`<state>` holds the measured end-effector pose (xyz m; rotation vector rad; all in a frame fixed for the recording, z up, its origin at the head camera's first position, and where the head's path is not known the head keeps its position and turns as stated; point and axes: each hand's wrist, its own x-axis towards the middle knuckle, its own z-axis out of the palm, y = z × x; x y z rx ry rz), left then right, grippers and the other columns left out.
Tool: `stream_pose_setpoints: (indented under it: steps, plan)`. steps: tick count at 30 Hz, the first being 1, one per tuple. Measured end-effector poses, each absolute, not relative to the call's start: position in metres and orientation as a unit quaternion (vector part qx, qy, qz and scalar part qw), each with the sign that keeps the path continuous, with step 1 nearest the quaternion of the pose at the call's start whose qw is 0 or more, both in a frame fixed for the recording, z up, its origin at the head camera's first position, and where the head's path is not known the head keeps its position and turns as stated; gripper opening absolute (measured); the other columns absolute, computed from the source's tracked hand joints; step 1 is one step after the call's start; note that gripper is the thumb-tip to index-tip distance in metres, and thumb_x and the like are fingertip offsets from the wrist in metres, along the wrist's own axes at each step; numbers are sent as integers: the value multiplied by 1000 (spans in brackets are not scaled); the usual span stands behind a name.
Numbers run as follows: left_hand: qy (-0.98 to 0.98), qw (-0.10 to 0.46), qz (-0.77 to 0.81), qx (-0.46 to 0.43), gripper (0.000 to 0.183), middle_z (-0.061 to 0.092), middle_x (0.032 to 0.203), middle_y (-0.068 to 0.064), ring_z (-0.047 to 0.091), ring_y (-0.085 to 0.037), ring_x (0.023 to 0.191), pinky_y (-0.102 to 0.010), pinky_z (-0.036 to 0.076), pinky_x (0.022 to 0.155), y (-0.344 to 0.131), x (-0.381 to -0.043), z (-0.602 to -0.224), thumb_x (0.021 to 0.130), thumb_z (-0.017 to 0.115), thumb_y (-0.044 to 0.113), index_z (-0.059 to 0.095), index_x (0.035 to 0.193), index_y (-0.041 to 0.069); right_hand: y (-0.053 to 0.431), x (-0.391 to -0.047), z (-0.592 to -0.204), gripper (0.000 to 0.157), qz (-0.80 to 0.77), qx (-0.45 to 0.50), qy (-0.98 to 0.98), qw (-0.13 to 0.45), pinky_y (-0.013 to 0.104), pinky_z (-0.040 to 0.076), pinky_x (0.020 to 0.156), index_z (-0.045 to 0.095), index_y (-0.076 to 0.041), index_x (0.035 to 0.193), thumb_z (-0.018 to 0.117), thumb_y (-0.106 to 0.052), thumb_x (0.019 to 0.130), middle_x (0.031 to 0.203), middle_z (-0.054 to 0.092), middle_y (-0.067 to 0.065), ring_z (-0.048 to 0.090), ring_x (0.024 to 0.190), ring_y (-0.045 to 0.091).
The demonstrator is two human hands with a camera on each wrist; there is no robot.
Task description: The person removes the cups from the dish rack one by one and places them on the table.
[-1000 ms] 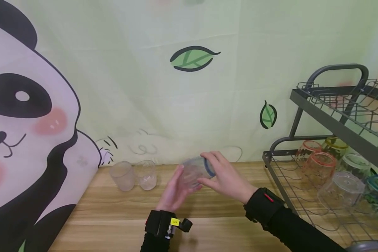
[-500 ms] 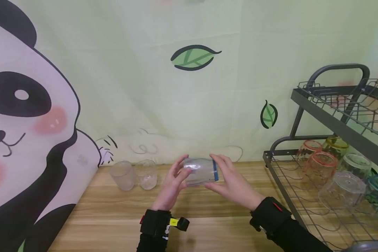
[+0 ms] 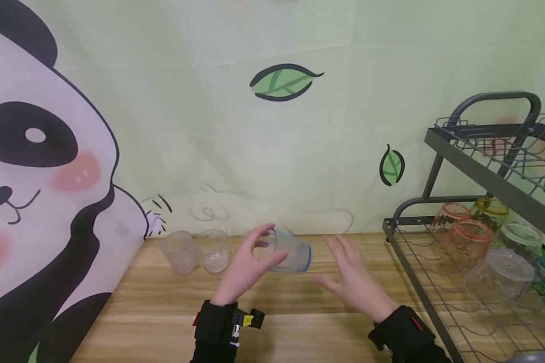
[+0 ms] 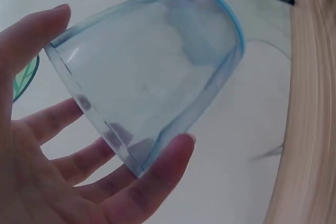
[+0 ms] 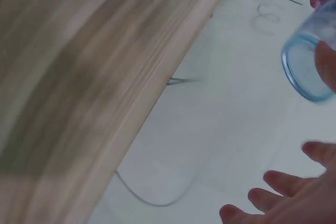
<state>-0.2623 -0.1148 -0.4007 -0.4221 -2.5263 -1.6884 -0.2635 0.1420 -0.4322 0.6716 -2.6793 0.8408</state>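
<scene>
A clear drinking glass with a blue rim (image 3: 291,252) lies sideways in the air above the table, its rim facing right. My left hand (image 3: 249,259) grips it near the base, thumb and fingers spread round the wall. In the left wrist view the glass (image 4: 152,72) fills the middle, with the left fingers (image 4: 157,182) on its base end. My right hand (image 3: 356,277) is apart from the rim, to its right, fingers spread and holding nothing. The right wrist view has the right hand (image 5: 294,195) below the blue rim (image 5: 294,77).
Two clear glasses (image 3: 180,252) stand on the wooden table (image 3: 163,312) at the back left. A dark two-tier wire rack (image 3: 413,272) stands on the right; several glasses with coloured bands (image 3: 465,237) sit upside down on its lower shelf. A printed cloth (image 3: 236,151) hangs behind.
Both hands held the glass at first. The right hand has let go and moved right, away from the rim. The left hand has kept the glass, now turned with its rim tipped slightly downward.
</scene>
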Motion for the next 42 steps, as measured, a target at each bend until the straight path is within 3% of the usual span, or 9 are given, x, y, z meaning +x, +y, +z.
stream_pose_setpoints:
  steps: [10,17,28,42]
  plan:
    - [-921,65,-342,-176,70,46,139,-12,50,-31,122,-48,47,94,-125,-289,-394,84,76,43,50,144,17,154,-258,-447,71,351,165,-916,104,73,20,103,32,-4,151,63,-35,96,155,12,32,9,140,53]
    - [-951,53,-249,-176,69,47,139,-16,49,-36,122,-47,46,95,-143,-314,-390,85,76,41,50,143,13,169,-262,-446,72,352,123,-924,82,71,13,106,29,-3,153,54,-45,99,156,7,32,2,142,51]
    - [-974,24,-169,-148,71,49,138,-17,56,-37,113,-49,47,92,-155,-335,-395,83,76,44,52,142,13,175,-262,-450,79,355,111,-927,43,72,10,104,31,-3,152,44,-59,98,157,4,30,-2,142,52]
    - [-985,-1,-127,-117,72,51,137,-15,56,-38,115,-64,34,97,-164,-348,-410,82,76,47,52,142,17,174,-262,-450,73,350,115,-928,43,73,11,104,34,-1,150,49,-52,99,156,5,33,-1,141,54]
